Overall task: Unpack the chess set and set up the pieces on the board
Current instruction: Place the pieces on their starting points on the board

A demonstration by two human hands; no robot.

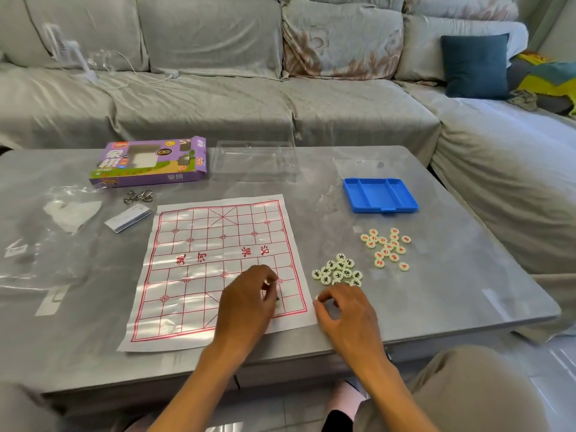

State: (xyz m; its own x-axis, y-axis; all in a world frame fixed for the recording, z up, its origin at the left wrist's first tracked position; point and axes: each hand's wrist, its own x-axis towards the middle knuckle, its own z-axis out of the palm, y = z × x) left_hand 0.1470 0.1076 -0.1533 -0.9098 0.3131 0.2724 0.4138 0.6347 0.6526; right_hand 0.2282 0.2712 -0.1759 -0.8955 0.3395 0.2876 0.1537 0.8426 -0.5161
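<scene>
- The left hand (246, 302) is hovering over the near right corner of the paper board (218, 269), fingers curled round a pale piece (mostly hidden).
- The right hand (346, 313) is pinching a white piece just off the board's right edge.
- Black-lettered pieces (338, 271) are lying clustered beside it; red-lettered pieces (388, 247) are sitting farther right, near the blue tray (380, 194).

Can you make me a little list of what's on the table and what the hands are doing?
board: paper sheet with red grid, flat on the table
black pieces: pile right of the board
red pieces: pile farther right
blue tray: empty
purple box: back left
clear lid: beside the box
left hand: fingers curled over the board's near right corner
right hand: pinching a piece by the black pile
</scene>
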